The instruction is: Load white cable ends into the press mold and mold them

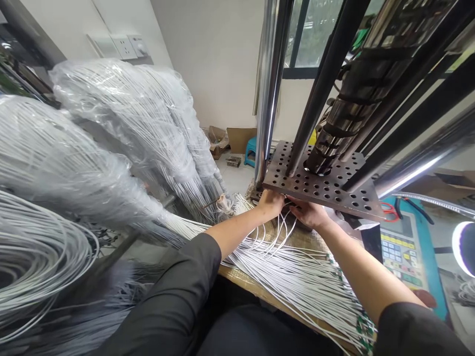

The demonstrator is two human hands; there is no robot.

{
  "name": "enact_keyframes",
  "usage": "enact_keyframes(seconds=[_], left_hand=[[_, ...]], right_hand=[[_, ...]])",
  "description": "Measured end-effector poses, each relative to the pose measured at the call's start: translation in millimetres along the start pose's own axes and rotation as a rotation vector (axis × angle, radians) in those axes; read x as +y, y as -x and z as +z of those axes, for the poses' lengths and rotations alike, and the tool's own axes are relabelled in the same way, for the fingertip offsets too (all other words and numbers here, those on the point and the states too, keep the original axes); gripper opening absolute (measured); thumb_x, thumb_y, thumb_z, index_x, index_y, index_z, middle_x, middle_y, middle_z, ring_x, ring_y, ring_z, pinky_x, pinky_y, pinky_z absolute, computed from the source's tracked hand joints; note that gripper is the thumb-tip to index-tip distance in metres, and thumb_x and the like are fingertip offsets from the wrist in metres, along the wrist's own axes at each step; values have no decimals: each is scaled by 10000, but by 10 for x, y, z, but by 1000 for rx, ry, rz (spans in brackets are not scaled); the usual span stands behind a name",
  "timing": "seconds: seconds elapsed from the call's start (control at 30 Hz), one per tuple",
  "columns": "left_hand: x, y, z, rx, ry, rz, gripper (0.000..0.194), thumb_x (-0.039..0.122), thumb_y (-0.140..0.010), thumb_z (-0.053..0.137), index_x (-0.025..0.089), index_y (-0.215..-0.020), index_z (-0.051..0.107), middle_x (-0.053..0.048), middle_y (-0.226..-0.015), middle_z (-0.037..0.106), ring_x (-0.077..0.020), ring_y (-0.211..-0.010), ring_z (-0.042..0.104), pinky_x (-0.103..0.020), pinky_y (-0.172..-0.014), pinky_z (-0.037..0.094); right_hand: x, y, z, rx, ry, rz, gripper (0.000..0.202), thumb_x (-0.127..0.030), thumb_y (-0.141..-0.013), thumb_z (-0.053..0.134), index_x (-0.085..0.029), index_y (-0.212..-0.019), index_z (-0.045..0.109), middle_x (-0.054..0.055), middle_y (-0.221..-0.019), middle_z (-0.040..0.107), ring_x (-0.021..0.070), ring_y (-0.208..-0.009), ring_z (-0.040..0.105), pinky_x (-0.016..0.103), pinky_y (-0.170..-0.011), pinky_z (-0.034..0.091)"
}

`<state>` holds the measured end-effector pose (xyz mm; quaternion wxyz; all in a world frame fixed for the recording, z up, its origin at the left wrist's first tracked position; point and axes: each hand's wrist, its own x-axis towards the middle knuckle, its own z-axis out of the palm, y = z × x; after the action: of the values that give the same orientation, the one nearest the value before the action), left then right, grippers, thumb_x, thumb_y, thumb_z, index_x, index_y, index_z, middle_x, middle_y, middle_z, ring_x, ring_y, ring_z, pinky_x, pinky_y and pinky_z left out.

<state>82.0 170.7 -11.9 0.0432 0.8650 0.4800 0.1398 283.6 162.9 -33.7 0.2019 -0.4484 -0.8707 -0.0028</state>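
My left hand (270, 203) is under the front edge of a perforated metal plate (326, 190), its fingers curled and partly hidden. My right hand (309, 213) reaches under the same plate from the right, fingers bent toward the left hand. Thin white cables (284, 232) loop up from the worktop into the gap between both hands, and the fingers appear closed on them. The cable ends at the hands are hidden. Below my forearms lies a wide spread of white cables (289, 277), with small green-and-white ends (365, 329) on the right.
Upright metal columns (270, 94) and dark rods (322, 84) rise from the plate. Plastic-wrapped cable bundles (129, 113) hang at left, above coiled cables (40, 267). At right are a teal control panel (408, 247), red-handled scissors (389, 211) and a bright ring lamp (463, 247).
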Motion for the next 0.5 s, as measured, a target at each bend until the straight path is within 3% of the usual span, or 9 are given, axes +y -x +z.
enact_keyframes(seconds=[0.2,0.37,0.43,0.5], left_hand=[[77,-16,-43,-100,-122,84,261,74,-922,519,72,-1025,759,-184,-1129,744,-256,-1091,682,-401,-1020,515],[59,-13,-232,-203,-104,5,190,121,-919,572,89,-953,757,-155,-1073,736,-278,-1054,678,-408,-1007,519],[58,95,-338,-183,-88,-7,220,159,-944,552,110,-1019,752,-153,-1161,710,-295,-1110,654,-434,-999,522],[63,376,-446,-83,4,-27,299,212,-974,521,143,-1190,716,-153,-1331,638,-316,-1251,577,-478,-1056,489]], right_hand=[[-12,13,31,-11,28,-1,527,-390,-907,521,-284,-1414,621,65,-1357,677,344,-1242,602,544,-1076,472],[-86,-75,-28,-24,-14,80,529,-404,-870,559,-282,-1376,654,65,-1365,671,338,-1285,575,512,-1073,479],[-137,-38,-107,-54,-7,98,594,-446,-852,594,-253,-1413,622,97,-1436,617,361,-1335,534,530,-1104,450],[-204,193,-240,-54,13,136,703,-504,-852,610,-238,-1497,525,127,-1545,503,392,-1412,453,586,-1146,392]])
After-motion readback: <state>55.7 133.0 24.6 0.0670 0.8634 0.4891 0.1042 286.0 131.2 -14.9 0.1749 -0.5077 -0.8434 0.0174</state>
